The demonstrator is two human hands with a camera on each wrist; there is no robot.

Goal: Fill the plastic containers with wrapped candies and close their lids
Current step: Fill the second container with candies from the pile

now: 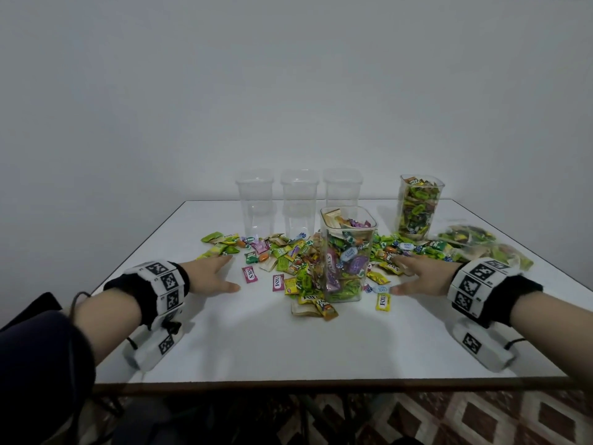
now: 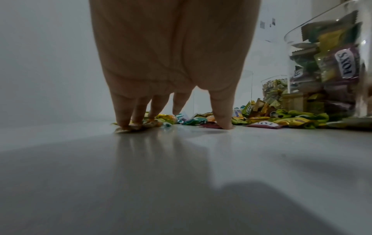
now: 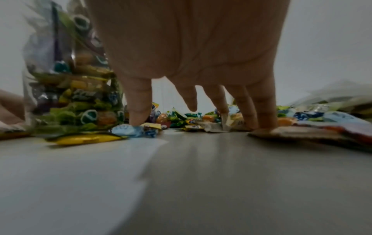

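Note:
A clear square container, nearly full of wrapped candies, stands lidless at the table's middle, amid a spread of loose candies. A second full container stands at the back right. My left hand lies flat and spread to the left of the pile, its fingertips touching the outermost candies. On the other side, my right hand is spread the same way, its fingertips pressing on wrappers and the thumb by a blue mint candy. Neither hand holds anything.
Three empty clear containers line the back of the white table. A plastic bag of candies lies at the right edge. No lids are in view. A patterned floor shows below the table's front edge.

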